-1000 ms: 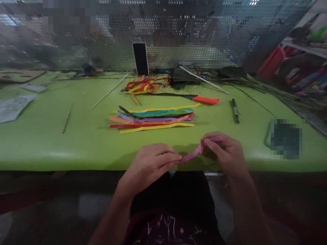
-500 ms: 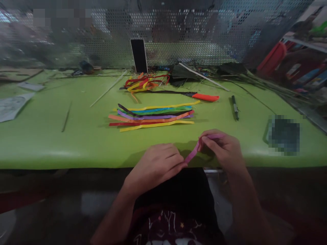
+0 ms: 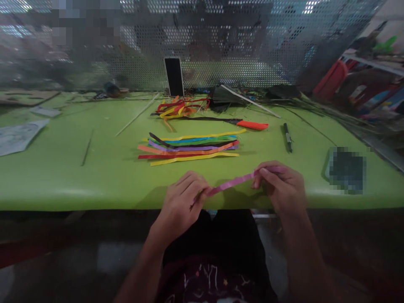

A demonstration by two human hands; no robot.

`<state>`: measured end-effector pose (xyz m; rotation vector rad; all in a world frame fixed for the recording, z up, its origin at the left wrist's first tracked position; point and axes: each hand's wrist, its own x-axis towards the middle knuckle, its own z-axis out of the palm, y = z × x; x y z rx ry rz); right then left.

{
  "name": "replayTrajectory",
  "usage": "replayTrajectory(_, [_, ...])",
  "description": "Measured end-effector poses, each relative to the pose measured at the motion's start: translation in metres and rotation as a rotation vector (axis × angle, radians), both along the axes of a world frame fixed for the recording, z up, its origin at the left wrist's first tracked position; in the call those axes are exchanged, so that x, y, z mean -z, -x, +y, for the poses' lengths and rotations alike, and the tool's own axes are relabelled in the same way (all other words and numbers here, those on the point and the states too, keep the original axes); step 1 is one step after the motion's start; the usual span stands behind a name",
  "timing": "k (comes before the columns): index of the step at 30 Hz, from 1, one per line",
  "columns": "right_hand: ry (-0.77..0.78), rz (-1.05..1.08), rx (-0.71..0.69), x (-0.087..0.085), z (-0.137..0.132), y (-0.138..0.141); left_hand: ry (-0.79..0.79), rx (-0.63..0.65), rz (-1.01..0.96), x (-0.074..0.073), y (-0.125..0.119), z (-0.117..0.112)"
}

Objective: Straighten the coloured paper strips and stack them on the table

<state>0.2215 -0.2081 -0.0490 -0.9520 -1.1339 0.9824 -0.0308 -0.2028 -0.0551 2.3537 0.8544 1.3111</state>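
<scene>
A pink strip is stretched between my two hands above the front edge of the green table. My left hand pinches its left end, fingers closed. My right hand grips it farther right between thumb and fingers, and a short end runs on across that hand. Just beyond lie several flat coloured strips, side by side: yellow, blue, green, black, purple, orange and red.
A tangle of coloured strips lies behind, by an upright phone and a red-handled cutter. A black pen and a blurred-out object are on the right. Paper lies left. A perforated metal panel stands behind.
My left hand has moved left and my right hand slightly right, so more of the pink strip shows, straighter, between them. The view has shifted a little.
</scene>
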Motion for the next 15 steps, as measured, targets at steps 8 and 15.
replayTrajectory(8, [0.001,0.087,0.074,-0.001,0.002,-0.002,-0.133,-0.188,-0.063,-0.003,0.022,0.0])
replayTrajectory(15, [-0.003,0.099,0.103,-0.001,0.004,-0.003,-0.06,-0.346,-0.139,-0.001,0.055,0.0])
